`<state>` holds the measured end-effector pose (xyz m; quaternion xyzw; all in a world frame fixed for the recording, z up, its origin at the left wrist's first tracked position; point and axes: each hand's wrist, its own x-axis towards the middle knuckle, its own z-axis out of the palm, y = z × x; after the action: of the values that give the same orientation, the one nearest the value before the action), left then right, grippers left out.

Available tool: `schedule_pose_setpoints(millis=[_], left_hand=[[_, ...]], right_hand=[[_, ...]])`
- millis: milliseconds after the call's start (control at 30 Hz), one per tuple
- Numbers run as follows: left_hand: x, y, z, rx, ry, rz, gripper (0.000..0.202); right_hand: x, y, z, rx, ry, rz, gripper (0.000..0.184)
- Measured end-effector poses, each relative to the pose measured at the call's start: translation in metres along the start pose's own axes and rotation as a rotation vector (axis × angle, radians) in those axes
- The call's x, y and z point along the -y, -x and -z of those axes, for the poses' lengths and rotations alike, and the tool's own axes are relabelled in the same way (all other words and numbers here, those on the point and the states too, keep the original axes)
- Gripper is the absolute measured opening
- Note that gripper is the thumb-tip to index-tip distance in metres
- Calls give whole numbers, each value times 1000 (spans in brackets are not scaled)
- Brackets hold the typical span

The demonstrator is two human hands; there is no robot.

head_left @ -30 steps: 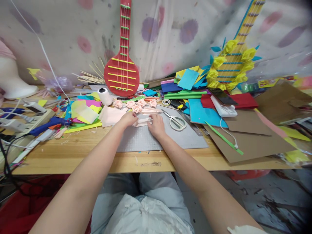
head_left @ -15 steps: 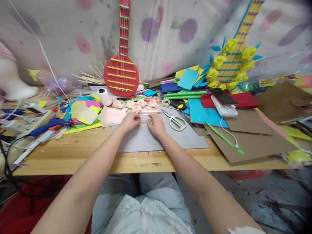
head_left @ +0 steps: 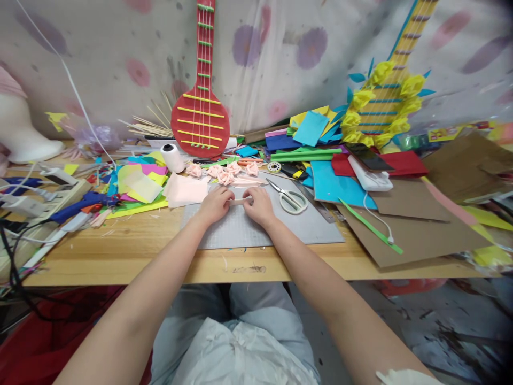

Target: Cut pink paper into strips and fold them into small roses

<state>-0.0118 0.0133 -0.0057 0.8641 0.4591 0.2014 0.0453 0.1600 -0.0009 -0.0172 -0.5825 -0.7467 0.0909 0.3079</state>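
A narrow pale pink paper strip stretches level between my two hands, just over the grey cutting mat. Its left end is pinched in the fingers of my left hand. My right hand closes on the other end, its fingertips partly hidden. Right behind the hands lie several pink paper flowers. Scissors rest on the mat to the right of my right hand. Left of my left hand is a sheet of pink crepe paper.
A red paper lute leans at the back, a yellow flowered one at right. A thread spool stands behind the pink sheet. Blue glue gun and power strip lie left; brown cardboard and a phone right.
Both hands have shifted very slightly, and the strip between them now shows more plainly as a narrow folded band. The things on the table have stayed where they were.
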Motion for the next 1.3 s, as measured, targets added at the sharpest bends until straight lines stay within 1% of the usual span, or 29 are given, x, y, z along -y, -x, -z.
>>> schedule_pose_setpoints(millis=[100,200,300,433,533,600,700,767,833,867,900,933,967,1000,1033,1067,1100,1200,1300], left_hand=[[0,1,0,4,1,-49,26],[-2,2,1,14,15,-39,21],[-5,0,0,20,20,49,17],[-8,-3,1,33,8,174,22],[-7,-5,2,87,55,298,26],[-4,-7,4,107,170,376,28],[0,-11,8,44,493,418,36],[1,-13,11,-77,777,475,42],[1,-14,14,-246,1068,588,44],[0,-13,14,-306,1203,645,41],[-2,-11,14,-325,1324,689,38],[-4,-9,13,-298,1422,715,34],[-7,-7,11,-233,1493,723,31],[-9,-5,9,-173,1526,716,29],[-11,-3,7,-141,1529,711,28],[-13,-2,5,-139,1518,715,27],[-15,-2,3,-167,1500,731,26],[-16,-5,0,-300,1466,811,20],[-15,-10,-1,-364,1453,863,16]], right_hand=[[1,-1,0,10,28,-42,16],[0,-2,-1,43,57,-56,15],[0,-2,-3,60,81,-35,16],[2,0,-2,80,76,-2,21],[3,1,1,108,30,53,24],[3,0,2,123,-23,70,24],[2,-3,3,140,-158,43,25],[2,-6,3,166,-316,-14,25],[3,-10,3,199,-525,-95,26],[4,-11,4,211,-635,-137,27],[5,-12,4,218,-737,-174,27],[6,-13,6,223,-821,-205,27],[7,-14,7,230,-886,-233,27],[9,-14,9,245,-932,-261,26],[10,-15,10,270,-965,-288,24],[11,-15,12,301,-991,-316,23],[12,-16,13,333,-1018,-346,23],[14,-21,14,400,-1091,-437,22],[16,-29,11,386,-1086,-466,23]])
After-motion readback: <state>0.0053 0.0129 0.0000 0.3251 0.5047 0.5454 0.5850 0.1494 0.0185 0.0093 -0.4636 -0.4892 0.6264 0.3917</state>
